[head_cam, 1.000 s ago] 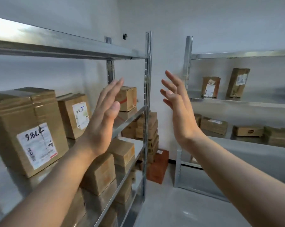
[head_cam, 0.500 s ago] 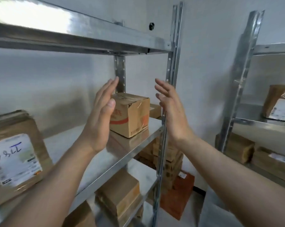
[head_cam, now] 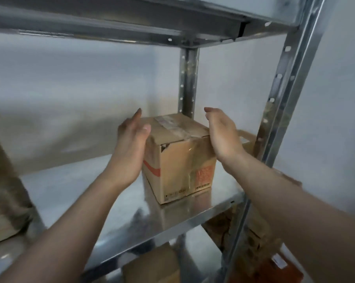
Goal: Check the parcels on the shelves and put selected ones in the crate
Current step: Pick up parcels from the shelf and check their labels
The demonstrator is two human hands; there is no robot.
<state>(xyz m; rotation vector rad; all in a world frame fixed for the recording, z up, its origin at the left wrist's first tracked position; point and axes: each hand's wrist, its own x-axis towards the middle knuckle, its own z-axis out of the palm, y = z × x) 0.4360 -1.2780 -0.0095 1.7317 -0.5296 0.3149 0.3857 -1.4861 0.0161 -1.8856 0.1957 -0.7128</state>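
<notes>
On a bare metal shelf (head_cam: 74, 186), near its front right corner, sits a small taped cardboard parcel (head_cam: 180, 158), stiff-sided, probably light. The left hand (head_cam: 131, 144) and right hand (head_cam: 223, 133) flank it, uncurled, gripping nothing; opposite side faces suit pressing.

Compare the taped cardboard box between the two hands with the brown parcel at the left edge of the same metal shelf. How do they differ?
The taped cardboard box stands whole in view near the shelf's right end; the brown parcel is cut off by the frame's left edge. The box shows red-orange print; none can be made out on the blurred parcel. The left hand and right hand flank the box; the parcel is untouched. Both are brown and rest on the metal shelf.
</notes>
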